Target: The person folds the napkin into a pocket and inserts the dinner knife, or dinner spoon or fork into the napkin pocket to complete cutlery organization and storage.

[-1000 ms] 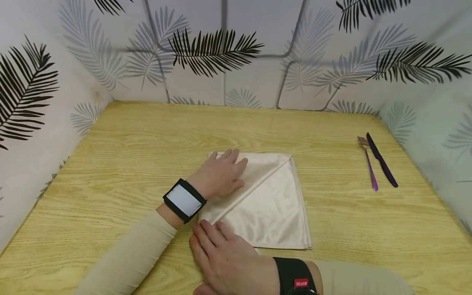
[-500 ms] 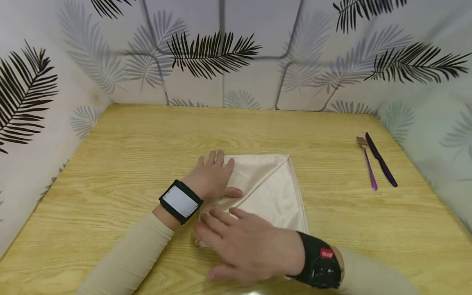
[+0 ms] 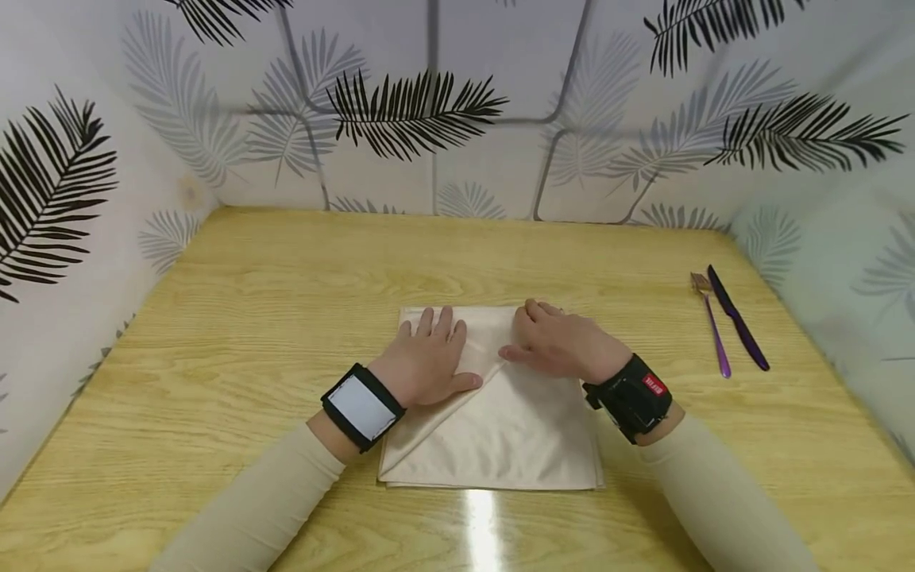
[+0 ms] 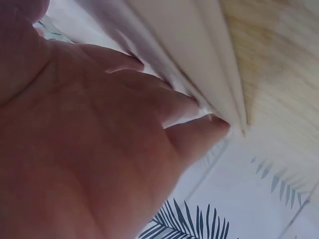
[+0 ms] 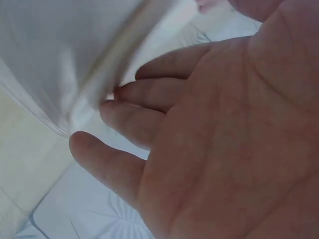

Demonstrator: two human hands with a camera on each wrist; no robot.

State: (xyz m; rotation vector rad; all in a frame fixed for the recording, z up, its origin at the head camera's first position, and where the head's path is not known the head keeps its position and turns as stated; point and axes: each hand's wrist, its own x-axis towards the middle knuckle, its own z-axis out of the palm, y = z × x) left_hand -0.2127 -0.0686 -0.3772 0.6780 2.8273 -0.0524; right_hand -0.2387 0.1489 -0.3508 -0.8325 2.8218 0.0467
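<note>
A cream satin cloth napkin [image 3: 525, 441] lies folded into a near square on the table, a diagonal fold running from its lower left corner to its upper right. My left hand [image 3: 422, 361] rests on the napkin's upper left part, fingers spread and thumb by the diagonal edge. Over the upper right corner, my right hand [image 3: 565, 342] touches the cloth with its fingertips, fingers slightly bent; it covers that corner. In the left wrist view the left fingers [image 4: 194, 134] lie against the layered cloth edge. In the right wrist view the right fingers [image 5: 132, 122] meet the fold.
A purple fork [image 3: 712, 330] and a dark purple knife [image 3: 739, 318] lie side by side on the right of the wooden table [image 3: 272, 278]. A leaf-patterned curtain [image 3: 472, 95] stands behind the table and along both sides.
My right hand has lifted from the napkin's lower left corner and crossed to its upper right corner. The left hand stays on the upper left part, shifting slightly. The fork and knife lie still.
</note>
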